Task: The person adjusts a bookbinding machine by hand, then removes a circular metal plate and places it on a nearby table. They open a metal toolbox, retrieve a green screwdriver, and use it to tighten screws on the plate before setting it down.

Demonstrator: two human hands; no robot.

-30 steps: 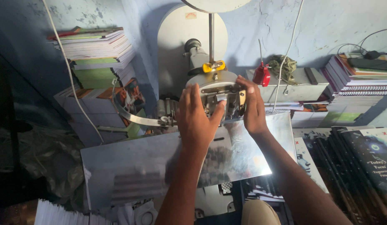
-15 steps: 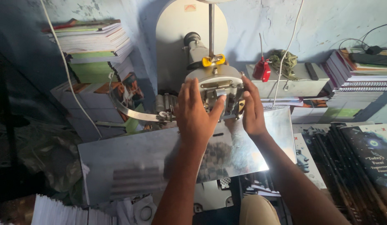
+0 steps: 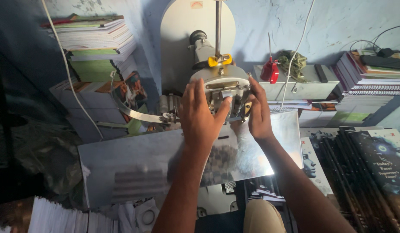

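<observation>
Two hands are working at the metal plate's (image 3: 135,159) far edge: left hand (image 3: 200,118) spread over the machine head (image 3: 221,88), right hand (image 3: 258,114) cupping its side. Head looks heavy, rigid; best gripped by its sides.

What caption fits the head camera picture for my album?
Left hand and right hand reach around a grey machine head above a shiny metal table.

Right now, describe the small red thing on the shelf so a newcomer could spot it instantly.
Start at the tall grey machine against the blue wall, where the right hand rests on its round head. Look just right, to the grey shelf. The red bottle stands at its left end beside a green tangle, the only bright red item there.
</observation>
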